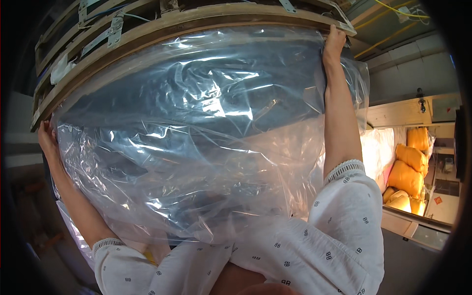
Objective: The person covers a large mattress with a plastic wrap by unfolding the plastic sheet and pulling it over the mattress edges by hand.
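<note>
Across the top, a long wooden frame (pixel 236 18) with slats and metal brackets tilts toward me. From its near edge a large clear plastic cover (pixel 196 142) hangs over a dark, flat surface, creased and shiny. My right hand (pixel 335 43) is closed round the frame's right end, thumb and fingers at the corner beside the plastic. At the lower left end my left hand (pixel 47 138) is closed at the frame's corner, its fingers partly hidden. Both arms are stretched wide.
Metal brackets (pixel 116 28) and blue cords sit among the slats. To the right, yellow wrapped bundles (pixel 410 162) are piled behind an opening near a bright light. A wooden ledge (pixel 400 112) runs above them. Yellow cables (pixel 400 12) hang at the upper right.
</note>
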Available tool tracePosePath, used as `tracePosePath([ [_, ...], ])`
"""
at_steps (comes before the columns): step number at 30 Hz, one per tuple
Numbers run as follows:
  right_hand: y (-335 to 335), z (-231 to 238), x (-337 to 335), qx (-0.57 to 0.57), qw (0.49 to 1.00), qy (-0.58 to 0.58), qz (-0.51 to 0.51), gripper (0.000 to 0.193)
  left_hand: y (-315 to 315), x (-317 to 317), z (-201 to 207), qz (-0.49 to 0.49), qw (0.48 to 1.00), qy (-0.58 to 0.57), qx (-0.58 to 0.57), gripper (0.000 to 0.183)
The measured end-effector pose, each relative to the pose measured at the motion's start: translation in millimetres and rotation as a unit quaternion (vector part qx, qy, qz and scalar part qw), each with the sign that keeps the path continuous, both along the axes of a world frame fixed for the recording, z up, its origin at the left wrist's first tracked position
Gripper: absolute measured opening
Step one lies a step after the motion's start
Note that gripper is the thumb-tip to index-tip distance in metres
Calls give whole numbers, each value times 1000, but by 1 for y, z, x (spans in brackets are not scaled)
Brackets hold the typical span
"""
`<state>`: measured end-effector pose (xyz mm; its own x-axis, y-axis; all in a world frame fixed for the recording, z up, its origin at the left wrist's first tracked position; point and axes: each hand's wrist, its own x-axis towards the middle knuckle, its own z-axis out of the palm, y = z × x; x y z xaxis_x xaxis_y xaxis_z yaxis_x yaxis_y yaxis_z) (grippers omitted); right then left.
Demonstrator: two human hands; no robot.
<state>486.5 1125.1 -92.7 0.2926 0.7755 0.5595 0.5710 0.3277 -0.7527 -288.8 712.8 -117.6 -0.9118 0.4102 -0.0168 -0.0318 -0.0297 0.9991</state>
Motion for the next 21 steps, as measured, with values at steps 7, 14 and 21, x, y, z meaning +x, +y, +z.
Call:
tracePosePath([
  [7, -14, 3, -20, 162, 983, -56, -66, 30, 4, 29, 1, -53, 911, 341, -226, 39],
  [14, -152, 20, -62, -113, 880, 415, 200, 22, -134, 108, 179, 8, 989, 146, -33, 42],
  [21, -229, 54, -85, -385, 793, 186, 434, 40, -309, 160, 210, 167, 974, 151, -35, 47],
])
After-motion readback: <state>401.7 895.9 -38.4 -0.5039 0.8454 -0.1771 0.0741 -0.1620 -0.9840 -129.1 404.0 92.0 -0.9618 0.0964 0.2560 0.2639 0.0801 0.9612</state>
